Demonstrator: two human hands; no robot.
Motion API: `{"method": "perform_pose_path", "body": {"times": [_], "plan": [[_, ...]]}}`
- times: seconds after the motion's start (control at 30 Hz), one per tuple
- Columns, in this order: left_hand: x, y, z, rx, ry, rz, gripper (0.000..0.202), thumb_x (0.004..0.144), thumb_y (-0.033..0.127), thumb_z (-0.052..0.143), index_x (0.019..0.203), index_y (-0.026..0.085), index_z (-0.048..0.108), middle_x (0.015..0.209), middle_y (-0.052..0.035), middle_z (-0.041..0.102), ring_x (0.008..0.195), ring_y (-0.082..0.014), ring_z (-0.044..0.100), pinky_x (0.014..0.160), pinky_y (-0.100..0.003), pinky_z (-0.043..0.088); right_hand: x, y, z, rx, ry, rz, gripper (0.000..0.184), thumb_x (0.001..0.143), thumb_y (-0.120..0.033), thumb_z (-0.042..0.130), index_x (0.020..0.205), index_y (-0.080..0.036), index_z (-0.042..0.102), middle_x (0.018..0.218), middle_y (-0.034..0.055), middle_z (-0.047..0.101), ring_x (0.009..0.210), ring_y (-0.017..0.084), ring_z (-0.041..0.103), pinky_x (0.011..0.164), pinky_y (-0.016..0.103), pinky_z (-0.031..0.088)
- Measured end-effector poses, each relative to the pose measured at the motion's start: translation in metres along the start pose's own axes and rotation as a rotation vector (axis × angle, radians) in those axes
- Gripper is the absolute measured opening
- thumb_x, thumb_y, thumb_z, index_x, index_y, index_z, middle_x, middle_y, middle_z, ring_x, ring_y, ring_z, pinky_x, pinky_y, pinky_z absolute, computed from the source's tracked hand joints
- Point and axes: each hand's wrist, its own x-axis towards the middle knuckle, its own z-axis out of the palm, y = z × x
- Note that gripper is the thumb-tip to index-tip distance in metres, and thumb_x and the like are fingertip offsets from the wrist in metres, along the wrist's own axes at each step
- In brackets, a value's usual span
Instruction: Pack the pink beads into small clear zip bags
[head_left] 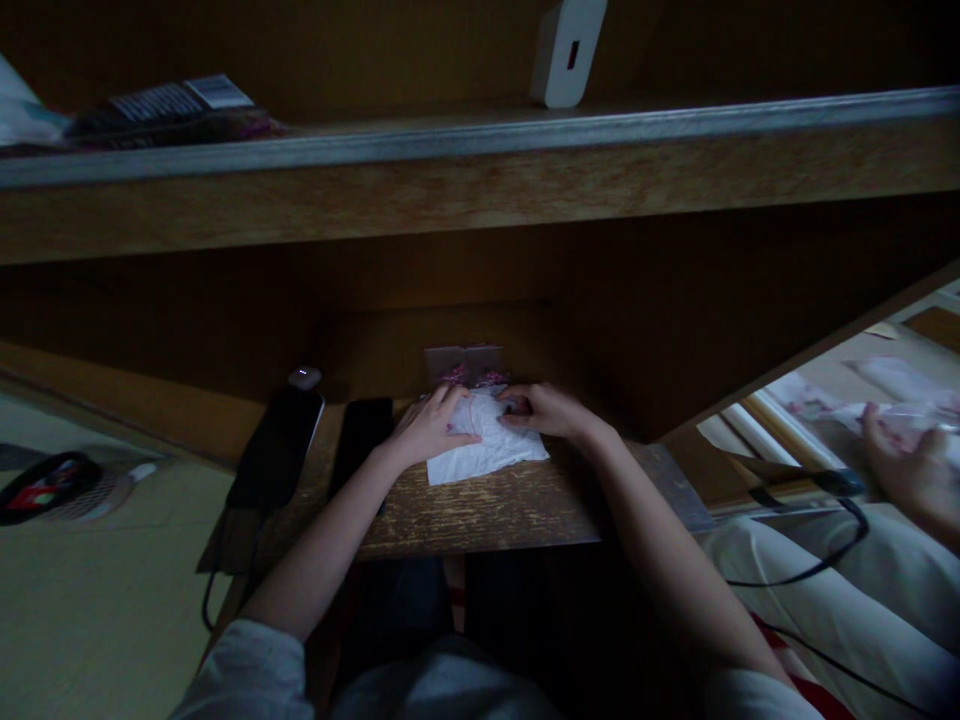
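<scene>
Two hands inspected: left hand has fingers spread, right hand has fingers pressed together, both bearing down without visible pinch on a creased white paper sheet, centred on a scarred brown wooden desk. Pink-printed packets stand at 12 o'clock; a slim black smartphone lies at 10 o'clock. A co-worker's hand sits at 3 o'clock.
</scene>
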Motion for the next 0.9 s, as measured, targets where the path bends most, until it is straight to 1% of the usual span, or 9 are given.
{"method": "perform_pose_path", "body": {"times": [0.17, 0.33, 0.4, 0.5, 0.63, 0.9], "plan": [[0.0000, -0.0009, 0.0000, 0.041, 0.009, -0.016, 0.058, 0.073, 0.052, 0.064, 0.120, 0.027, 0.040, 0.119, -0.0063, 0.051, 0.099, -0.0256, 0.059, 0.080, -0.037, 0.048, -0.0005, 0.0021, 0.0006, 0.040, -0.018, -0.013, 0.045, 0.080, -0.044, 0.059, 0.115, -0.016, 0.061, 0.087, 0.0068, 0.067, 0.068, 0.016, 0.058, 0.060, 0.024, 0.040], [0.0010, -0.0018, 0.0001, 0.055, 0.021, -0.013, 0.057, 0.074, 0.050, 0.064, 0.119, 0.025, 0.040, 0.120, -0.0075, 0.050, 0.101, -0.0268, 0.058, 0.082, -0.038, 0.048, -0.0020, 0.0021, -0.0024, 0.045, -0.038, -0.004, 0.046, 0.078, -0.041, 0.061, 0.115, -0.015, 0.060, 0.084, 0.0059, 0.065, 0.066, 0.015, 0.056, 0.059, 0.024, 0.039], [0.0015, -0.0026, 0.0008, 0.056, 0.033, -0.007, 0.055, 0.075, 0.048, 0.064, 0.119, 0.024, 0.040, 0.122, -0.0080, 0.050, 0.103, -0.0266, 0.057, 0.084, -0.038, 0.048, -0.0032, 0.0010, -0.0042, 0.058, -0.025, 0.007, 0.042, 0.077, -0.039, 0.062, 0.112, -0.015, 0.061, 0.083, 0.0053, 0.064, 0.066, 0.015, 0.055, 0.059, 0.023, 0.039], [0.0020, -0.0039, 0.0022, 0.057, 0.045, 0.006, 0.054, 0.076, 0.047, 0.063, 0.119, 0.024, 0.040, 0.123, -0.0081, 0.049, 0.105, -0.0260, 0.056, 0.086, -0.038, 0.047, -0.0042, 0.0010, -0.0057, 0.093, 0.004, 0.023, 0.032, 0.076, -0.035, 0.062, 0.101, -0.015, 0.063, 0.083, 0.0050, 0.064, 0.066, 0.014, 0.054, 0.059, 0.023, 0.038], [0.0023, -0.0053, 0.0041, 0.054, 0.070, 0.020, 0.054, 0.077, 0.047, 0.063, 0.119, 0.024, 0.040, 0.123, -0.0081, 0.049, 0.107, -0.0262, 0.055, 0.087, -0.038, 0.046, -0.0031, 0.0051, -0.0046, 0.128, -0.032, 0.046, 0.024, 0.075, -0.035, 0.061, 0.087, -0.014, 0.063, 0.078, 0.0046, 0.063, 0.064, 0.013, 0.053, 0.058, 0.023, 0.038], [0.0032, -0.0055, 0.0052, 0.013, 0.080, 0.017, 0.055, 0.076, 0.049, 0.064, 0.119, 0.024, 0.040, 0.122, -0.0082, 0.049, 0.105, -0.0260, 0.056, 0.086, -0.038, 0.047, -0.0008, 0.0100, -0.0030, 0.177, -0.069, 0.014, 0.023, 0.076, -0.035, 0.059, 0.085, -0.014, 0.066, 0.081, 0.0058, 0.067, 0.067, 0.015, 0.056, 0.060, 0.025, 0.039]]}}
